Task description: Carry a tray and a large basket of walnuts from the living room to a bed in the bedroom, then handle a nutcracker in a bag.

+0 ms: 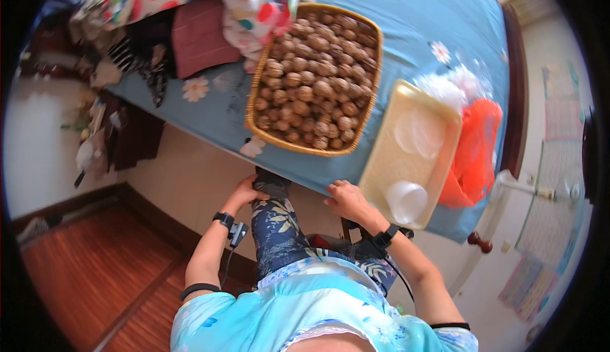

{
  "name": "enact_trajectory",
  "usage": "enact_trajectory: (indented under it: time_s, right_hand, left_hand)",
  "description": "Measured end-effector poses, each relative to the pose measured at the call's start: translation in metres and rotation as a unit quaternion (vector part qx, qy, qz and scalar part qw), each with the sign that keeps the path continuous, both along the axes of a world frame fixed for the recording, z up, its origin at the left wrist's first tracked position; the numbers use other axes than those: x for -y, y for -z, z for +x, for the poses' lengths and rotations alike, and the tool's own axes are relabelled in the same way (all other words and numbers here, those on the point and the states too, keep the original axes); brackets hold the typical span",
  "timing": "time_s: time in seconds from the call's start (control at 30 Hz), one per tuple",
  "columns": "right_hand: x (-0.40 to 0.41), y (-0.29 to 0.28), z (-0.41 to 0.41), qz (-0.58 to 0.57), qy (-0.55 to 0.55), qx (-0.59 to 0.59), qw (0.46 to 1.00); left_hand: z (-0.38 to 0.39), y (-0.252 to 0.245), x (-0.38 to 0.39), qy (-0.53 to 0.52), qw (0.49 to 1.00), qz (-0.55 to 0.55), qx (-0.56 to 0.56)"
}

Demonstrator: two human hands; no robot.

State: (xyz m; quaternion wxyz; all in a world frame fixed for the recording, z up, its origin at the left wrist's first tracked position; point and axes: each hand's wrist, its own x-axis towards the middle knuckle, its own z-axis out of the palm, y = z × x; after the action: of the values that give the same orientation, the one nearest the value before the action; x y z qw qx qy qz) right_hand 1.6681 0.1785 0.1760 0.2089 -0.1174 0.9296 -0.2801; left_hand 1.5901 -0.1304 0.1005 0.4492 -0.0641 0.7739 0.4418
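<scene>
My left hand [249, 191] rests on the knee of my dark floral trousers, its fingers spread and holding nothing. My right hand [347, 200] is at the near edge of the bed or table, beside the lower left corner of a cream plastic tray [381, 156]; its fingers are curled, and whether anything is in them cannot be told. In the tray, a white translucent cup [408, 201] lies tilted near my right hand, and clear round lids or dishes [419, 133] lie farther up. Beyond my hands stands a rectangular wicker basket [249, 109] full of walnuts [314, 80].
A red plastic bag [472, 156] and crumpled clear plastic bags [452, 85] lie right of the tray on the blue flowered cloth [219, 123]. Piled clothes and fabric [205, 37] lie at the upper left, touching the basket. A brown wooden knob [480, 242] juts out at the lower right.
</scene>
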Motion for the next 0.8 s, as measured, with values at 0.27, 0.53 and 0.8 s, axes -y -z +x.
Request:
enact_trajectory:
  time_s: [0.27, 0.53, 0.8]
  right_hand:
    - [-0.005, 0.021, -0.012, 0.032, 0.025, 0.039, 0.998]
    - [-0.018, 0.047, -0.011, 0.084, 0.134, 0.156, 0.975]
    - [0.07, 0.018, -0.076, -0.007, 0.164, 0.219, 0.962]
  left_hand:
    - [0.035, 0.03, 0.073, -0.044, 0.995, -0.086, -0.028]
    - [0.052, 0.002, 0.223, -0.197, 0.964, -0.173, -0.035]
    - [0.089, 0.028, 0.312, -0.375, 0.905, -0.199, -0.02]
